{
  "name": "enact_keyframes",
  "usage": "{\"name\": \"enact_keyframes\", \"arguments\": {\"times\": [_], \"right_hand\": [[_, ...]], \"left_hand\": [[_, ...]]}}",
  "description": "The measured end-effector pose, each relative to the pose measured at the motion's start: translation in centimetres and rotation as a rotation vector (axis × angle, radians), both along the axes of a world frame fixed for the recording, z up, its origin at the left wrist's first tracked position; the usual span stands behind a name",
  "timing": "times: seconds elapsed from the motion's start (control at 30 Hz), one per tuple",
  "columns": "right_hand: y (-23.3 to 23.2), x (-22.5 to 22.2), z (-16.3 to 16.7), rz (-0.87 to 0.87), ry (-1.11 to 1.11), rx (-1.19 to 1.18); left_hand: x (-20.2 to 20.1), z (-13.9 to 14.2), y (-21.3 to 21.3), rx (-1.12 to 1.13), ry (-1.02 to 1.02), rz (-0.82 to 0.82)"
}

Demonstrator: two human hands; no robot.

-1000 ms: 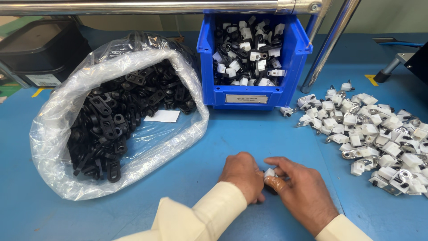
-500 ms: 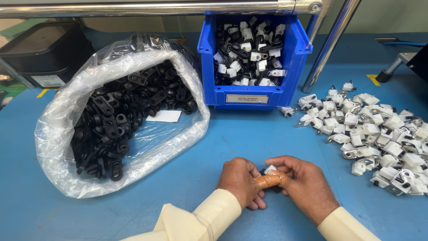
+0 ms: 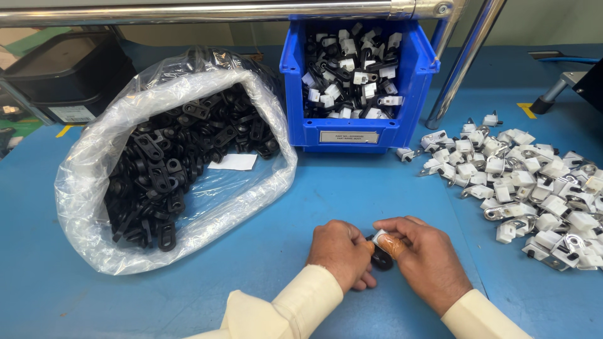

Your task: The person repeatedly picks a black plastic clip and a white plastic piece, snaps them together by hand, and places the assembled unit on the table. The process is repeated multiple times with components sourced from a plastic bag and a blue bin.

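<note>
Nearest to us, our left hand (image 3: 340, 251) and right hand (image 3: 422, 262) meet low on the blue table (image 3: 352, 188), both in pale cream sleeves (image 3: 295, 307). Our left hand is curled narrow around a small black plastic piece (image 3: 379, 260), which shows between the two hands. Our right hand pinches a small white part (image 3: 379, 237) at its fingertips, just above the black piece and touching it; one right finger wears an orange cot (image 3: 394, 246).

Further out on the left, we note a clear plastic bag (image 3: 94, 182) lying open, full of black parts (image 3: 169, 163), with a white slip (image 3: 233, 162) inside. On the right, a loose heap of white-and-metal parts (image 3: 527, 182) spreads over the table, well apart from the hands.

Beyond, a blue bin (image 3: 358, 129) holds mixed black and white assemblies (image 3: 352, 69). A metal rail (image 3: 251, 9) crosses the far edge, and a black bin (image 3: 63, 75) stands far left.
</note>
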State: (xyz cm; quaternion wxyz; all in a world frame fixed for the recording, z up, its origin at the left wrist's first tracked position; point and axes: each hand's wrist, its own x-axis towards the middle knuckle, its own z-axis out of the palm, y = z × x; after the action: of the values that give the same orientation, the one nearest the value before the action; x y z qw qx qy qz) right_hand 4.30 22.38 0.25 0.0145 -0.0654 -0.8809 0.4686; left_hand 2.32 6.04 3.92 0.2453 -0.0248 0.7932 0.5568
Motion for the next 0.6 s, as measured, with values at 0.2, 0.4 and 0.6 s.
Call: {"name": "enact_keyframes", "arguments": {"times": [0.2, 0.4, 0.6], "right_hand": [[-0.7, 0.8, 0.8, 0.107, 0.205, 0.372], [0.0, -1.3, 1.4, 0.017, -0.179, 0.035], [1.0, -1.6, 2.2, 0.260, -0.137, 0.229]], "left_hand": [[0.1, -0.1, 0.6, -0.342, 0.305, -0.093], [0.9, 0.4, 0.5, -0.128, 0.030, 0.017], [1.1, 0.6, 1.0, -0.079, -0.021, 0.065]]}}
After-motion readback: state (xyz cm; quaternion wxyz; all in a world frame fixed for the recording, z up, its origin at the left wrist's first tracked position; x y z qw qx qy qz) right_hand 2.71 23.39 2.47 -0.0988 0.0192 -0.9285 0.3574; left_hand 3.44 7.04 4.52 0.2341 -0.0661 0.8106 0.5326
